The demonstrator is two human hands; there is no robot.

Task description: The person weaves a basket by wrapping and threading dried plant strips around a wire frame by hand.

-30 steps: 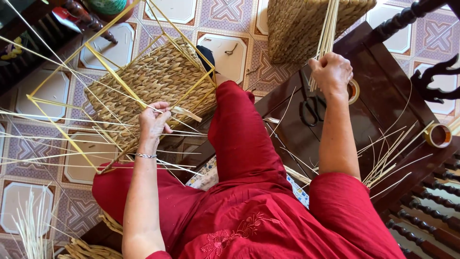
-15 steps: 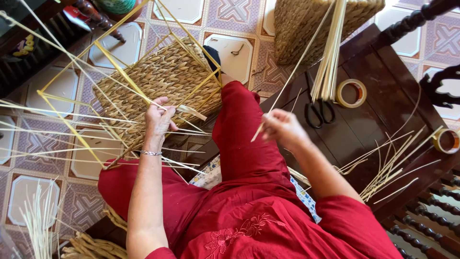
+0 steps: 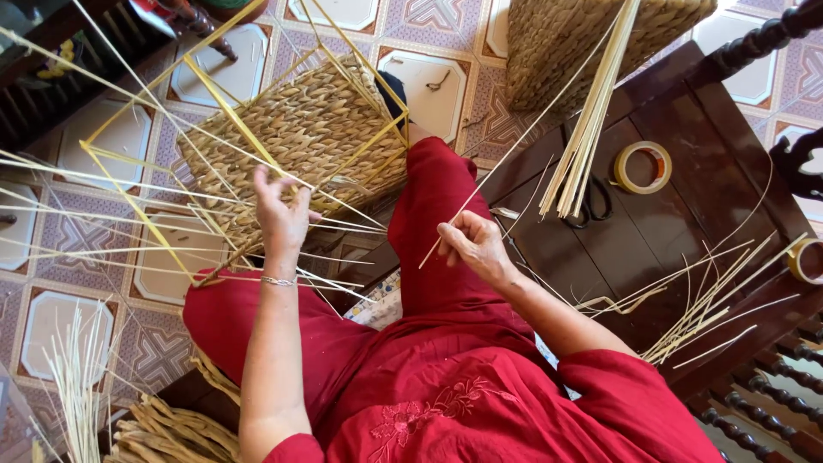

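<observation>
A half-woven straw basket on a yellow frame leans against my red-trousered knee. My left hand rests on its lower edge, fingers spread among the thin pale stakes that stick out. My right hand pinches one long thin straw that slants up to the right, above my thigh. A bundle of pale straws lies on the dark wooden table beside it.
On the dark table lie black scissors, a roll of tape and loose straws; a second tape roll sits at the right edge. A finished woven basket stands behind. More straw lies on the tiled floor.
My right hand came down from the straw bundle on the table, drawing one straw out toward my lap. My left hand stayed on the basket's edge.
</observation>
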